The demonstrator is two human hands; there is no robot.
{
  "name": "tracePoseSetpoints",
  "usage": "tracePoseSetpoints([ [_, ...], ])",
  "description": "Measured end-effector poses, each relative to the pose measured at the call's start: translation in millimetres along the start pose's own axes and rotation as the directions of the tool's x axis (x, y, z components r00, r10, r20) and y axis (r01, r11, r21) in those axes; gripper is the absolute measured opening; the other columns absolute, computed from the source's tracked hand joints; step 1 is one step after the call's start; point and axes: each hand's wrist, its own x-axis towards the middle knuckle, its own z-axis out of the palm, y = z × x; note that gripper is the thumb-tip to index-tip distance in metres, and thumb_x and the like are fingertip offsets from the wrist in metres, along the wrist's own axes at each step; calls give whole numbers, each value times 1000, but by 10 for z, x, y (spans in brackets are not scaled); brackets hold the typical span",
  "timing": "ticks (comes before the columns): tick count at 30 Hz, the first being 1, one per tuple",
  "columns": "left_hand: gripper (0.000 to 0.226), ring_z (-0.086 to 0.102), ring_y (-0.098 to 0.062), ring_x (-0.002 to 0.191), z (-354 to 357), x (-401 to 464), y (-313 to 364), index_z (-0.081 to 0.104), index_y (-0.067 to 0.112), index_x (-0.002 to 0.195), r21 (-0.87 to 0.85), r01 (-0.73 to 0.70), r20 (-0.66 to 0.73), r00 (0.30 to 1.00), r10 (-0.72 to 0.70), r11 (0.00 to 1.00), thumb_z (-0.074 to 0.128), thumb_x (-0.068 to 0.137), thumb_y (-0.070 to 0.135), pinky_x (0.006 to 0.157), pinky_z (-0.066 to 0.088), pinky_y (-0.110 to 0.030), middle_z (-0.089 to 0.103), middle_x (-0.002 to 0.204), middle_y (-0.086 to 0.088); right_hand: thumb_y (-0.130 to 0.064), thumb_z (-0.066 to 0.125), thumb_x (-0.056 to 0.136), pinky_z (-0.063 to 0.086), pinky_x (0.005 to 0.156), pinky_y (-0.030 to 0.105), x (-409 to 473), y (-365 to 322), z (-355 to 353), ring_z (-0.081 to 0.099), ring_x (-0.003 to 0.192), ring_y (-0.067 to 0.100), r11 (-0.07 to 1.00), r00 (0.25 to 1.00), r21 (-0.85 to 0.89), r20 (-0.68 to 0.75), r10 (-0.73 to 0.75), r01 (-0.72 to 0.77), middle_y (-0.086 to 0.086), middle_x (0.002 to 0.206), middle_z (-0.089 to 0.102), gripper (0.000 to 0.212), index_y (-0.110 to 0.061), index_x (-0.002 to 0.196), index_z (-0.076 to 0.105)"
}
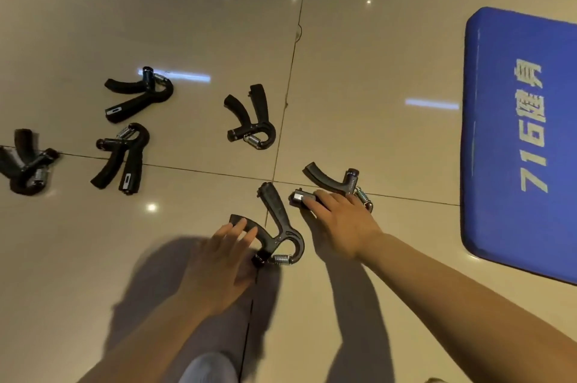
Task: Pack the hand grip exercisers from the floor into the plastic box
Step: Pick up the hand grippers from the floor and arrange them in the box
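Six black hand grip exercisers lie on the shiny tan tile floor point(187, 23). The nearest exerciser point(279, 226) is right in front of me, with its silver spring at the bottom. My left hand point(218, 267) lies on its lower handle. My fingers point(237, 228) are nearly straight and rest on top of the handle. They are not wrapped around it.

Just to the right is another exerciser point(335, 182). My right hand point(340, 220) is on top of its lower handle, and my fingers bend down over it. The end of that handle, with a little grey window, sticks out past my fingertips. I cannot tell if my thumb is under it.

A third exerciser point(253, 120) lies farther out, near the crack between the tiles. Two more sit to the left, one point(137, 93) above the other point(121, 157). The last one point(25, 164) is at the far left edge and looks blurry.

A blue mat point(518, 139) with pale writing lies on the floor at the right, well apart from the exercisers. I cannot see the plastic box.
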Motion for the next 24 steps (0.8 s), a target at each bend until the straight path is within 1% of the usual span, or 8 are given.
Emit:
tracePoseSetpoints([
  [2, 95, 37, -31, 120, -55, 55, -22, 40, 22, 134, -26, 54, -30, 998, -55, 998, 85, 52, 37, 85, 51, -52, 37, 137, -6, -35, 47, 88, 34, 98, 42, -103, -17, 118, 56, 104, 27, 997, 995, 79, -104, 13, -5, -1, 118, 56, 48, -23, 134, 41],
  [5, 81, 50, -36, 114, -108, 244, -41, 53, 16, 128, -38, 122, -32, 992, -123, 992, 86, 54, 20, 85, 52, -48, 51, 130, -16, -33, 51, 86, 44, 90, 42, -342, 100, 349, 58, 83, 26, 990, 978, -39, -151, -142, 138, 1, 99, 61, 36, -19, 120, 54],
  [10, 49, 52, -31, 114, -76, 245, 222, 58, 14, 124, -225, 252, -55, 961, -270, 941, 70, 76, 16, 92, 48, -44, 55, 126, -10, -24, 47, 86, 38, 101, 43, -765, 283, 603, 55, 91, 26, 946, 946, -162, -121, -302, 282, 2, 105, 59, 27, -18, 110, 57],
  [13, 37, 63, -25, 85, -12, -69, 418, 65, 19, 110, -227, 98, -64, 991, -115, 969, 56, 75, 29, 70, 56, -38, 65, 103, -2, -22, 54, 86, 33, 102, 44, -881, 312, 634, 54, 97, 28, 924, 934, -236, -125, -335, 300, 3, 102, 59, 20, -16, 105, 58],
  [17, 33, 61, -19, 87, 94, -387, 352, 61, 22, 106, -137, -103, -126, 988, 86, 985, 62, 75, 32, 67, 56, -34, 58, 104, 4, -24, 59, 79, 32, 104, 46, -924, 374, 626, 53, 100, 27, 928, 936, -229, -127, -328, 294, 3, 100, 56, 21, -20, 100, 59],
  [20, 59, 49, -30, 112, 91, -327, 301, 51, 21, 120, -15, -78, -143, 987, 75, 997, 64, 67, 44, 83, 52, -46, 47, 125, -6, -26, 62, 74, 30, 103, 44, -1042, 466, 577, 55, 105, 27, 946, 954, -223, -127, -270, 237, 4, 105, 58, 27, -22, 101, 63],
  [22, 97, 39, -36, 128, 104, -186, 276, 38, 17, 137, 11, -5, -23, 1000, 5, 1000, 73, 53, 51, 99, 37, -52, 37, 140, -10, -25, 65, 68, 28, 100, 44, -1141, 516, 532, 54, 110, 30, 963, 968, -210, -148, -202, 169, 8, 110, 60, 31, -22, 99, 67],
  [24, 113, 31, -34, 136, 139, -55, 233, 22, 17, 145, -17, 50, 50, 998, -50, 999, 60, 49, 65, 106, 25, -49, 28, 149, -10, -24, 54, 69, 32, 97, 45, -1227, 477, 526, 47, 115, 30, 994, 971, -88, -224, -79, 61, 11, 113, 60, 30, -21, 95, 69],
])
